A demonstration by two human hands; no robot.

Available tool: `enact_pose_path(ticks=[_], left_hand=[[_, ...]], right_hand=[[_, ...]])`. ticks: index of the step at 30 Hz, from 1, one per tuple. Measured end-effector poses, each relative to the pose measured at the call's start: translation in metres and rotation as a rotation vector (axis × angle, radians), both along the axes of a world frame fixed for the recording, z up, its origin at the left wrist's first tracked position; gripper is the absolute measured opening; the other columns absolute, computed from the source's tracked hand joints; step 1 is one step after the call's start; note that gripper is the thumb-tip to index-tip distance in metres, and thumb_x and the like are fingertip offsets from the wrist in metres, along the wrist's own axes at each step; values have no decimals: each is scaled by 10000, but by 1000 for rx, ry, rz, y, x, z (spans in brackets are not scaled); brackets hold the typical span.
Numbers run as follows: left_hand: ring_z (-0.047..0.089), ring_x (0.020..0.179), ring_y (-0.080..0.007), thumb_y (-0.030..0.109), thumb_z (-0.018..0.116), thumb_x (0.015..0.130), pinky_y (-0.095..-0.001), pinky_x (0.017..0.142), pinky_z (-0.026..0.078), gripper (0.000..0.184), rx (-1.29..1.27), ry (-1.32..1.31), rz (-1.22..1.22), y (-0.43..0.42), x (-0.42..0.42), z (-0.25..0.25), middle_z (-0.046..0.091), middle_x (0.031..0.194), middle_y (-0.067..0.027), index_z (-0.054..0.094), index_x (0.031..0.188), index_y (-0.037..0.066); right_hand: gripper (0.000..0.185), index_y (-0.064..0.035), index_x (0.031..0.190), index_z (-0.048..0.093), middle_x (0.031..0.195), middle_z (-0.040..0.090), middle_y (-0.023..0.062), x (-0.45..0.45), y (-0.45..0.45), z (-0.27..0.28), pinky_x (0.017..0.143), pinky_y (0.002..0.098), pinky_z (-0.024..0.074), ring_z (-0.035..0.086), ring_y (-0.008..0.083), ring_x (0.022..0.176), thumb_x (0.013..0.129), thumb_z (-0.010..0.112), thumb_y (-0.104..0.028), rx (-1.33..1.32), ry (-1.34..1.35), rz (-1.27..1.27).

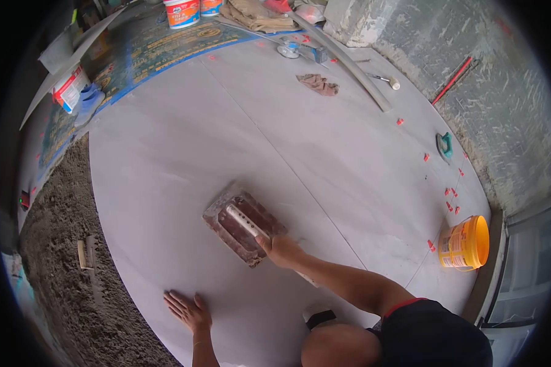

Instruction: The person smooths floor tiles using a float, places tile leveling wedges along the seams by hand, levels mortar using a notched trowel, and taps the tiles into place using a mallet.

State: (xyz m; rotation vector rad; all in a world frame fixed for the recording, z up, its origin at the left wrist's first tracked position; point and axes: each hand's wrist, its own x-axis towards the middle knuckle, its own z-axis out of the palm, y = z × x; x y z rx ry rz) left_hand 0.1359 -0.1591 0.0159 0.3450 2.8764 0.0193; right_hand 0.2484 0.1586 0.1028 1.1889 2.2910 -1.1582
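My right hand (pixel 281 249) is closed round the near end of the pale handle of a rectangular tile tamper (pixel 226 235). The tamper has a worn reddish-brown top with a greyish rim and rests on a large light-grey tile (pixel 165 153); its far edge is slightly blurred. Part of a pale strip shows beneath my right forearm. My left hand (pixel 190 311) lies flat on the same tile, fingers stretched out, close to the tile's left edge. Beyond that edge is a bed of dark, rough mortar (pixel 61 214), where a trowel (pixel 84 254) with a light wooden handle sits.
To the right stands a yellow bucket (pixel 462 244), tilted in view, near several red tile clips (pixel 450 192) and a green-handled suction cup (pixel 445 145). Farther off are a brown cloth (pixel 318 84), a long grey bar (pixel 349 64) and white-and-orange buckets (pixel 182 13). A bare wall (pixel 465 79) bounds the right.
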Motion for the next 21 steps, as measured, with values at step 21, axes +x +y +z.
enact_pose_path(ticks=[21], left_hand=[[34, 1519, -359, 473, 430, 1013, -497, 1215, 114, 823, 55, 9, -318, -55, -12, 5, 25, 1641, -192, 12, 1570, 34]], right_hand=[[666, 19, 802, 641, 754, 666, 225, 130, 23, 31, 742, 516, 511, 677, 402, 767, 1021, 371, -549, -25, -113, -60]])
